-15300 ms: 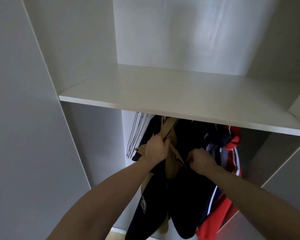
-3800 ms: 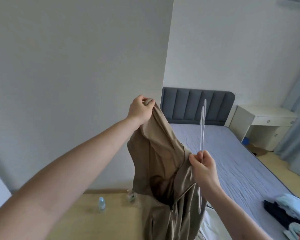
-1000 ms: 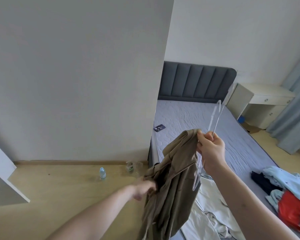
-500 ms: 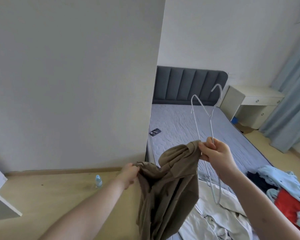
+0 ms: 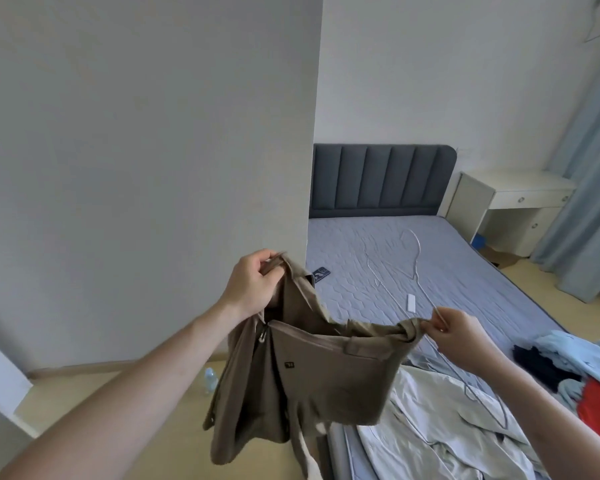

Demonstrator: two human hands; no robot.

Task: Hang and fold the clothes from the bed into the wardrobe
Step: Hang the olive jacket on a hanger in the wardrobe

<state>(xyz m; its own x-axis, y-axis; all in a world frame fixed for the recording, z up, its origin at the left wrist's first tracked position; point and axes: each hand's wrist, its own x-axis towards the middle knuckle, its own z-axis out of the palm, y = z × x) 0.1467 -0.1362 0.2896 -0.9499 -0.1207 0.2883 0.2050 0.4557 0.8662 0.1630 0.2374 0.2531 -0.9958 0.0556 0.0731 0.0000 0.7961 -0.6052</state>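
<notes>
Khaki trousers (image 5: 326, 372) hang in front of me over the bed's near corner, their waistband stretched between both hands. My left hand (image 5: 253, 285) grips the waistband's left end, raised near the wall's corner. My right hand (image 5: 461, 332) pinches the right end together with a thin white wire hanger (image 5: 417, 268). The blurred hanger's hook points up over the mattress and its lower wire runs down past my right wrist. The legs dangle down out of view.
The bed (image 5: 482, 271) has a grey quilted mattress carrying a dark phone (image 5: 321, 274), a small white object (image 5: 411, 302), a pale garment (image 5: 430, 427) and a pile of blue, dark and red clothes (image 5: 575, 368). A bottle (image 5: 210, 375) stands on the floor. A white desk (image 5: 513, 195) stands beyond the bed.
My left hand rose from low on the cloth to the waistband's left end. The bunched trousers are now spread between both hands. The hanger tipped lower over the bed.
</notes>
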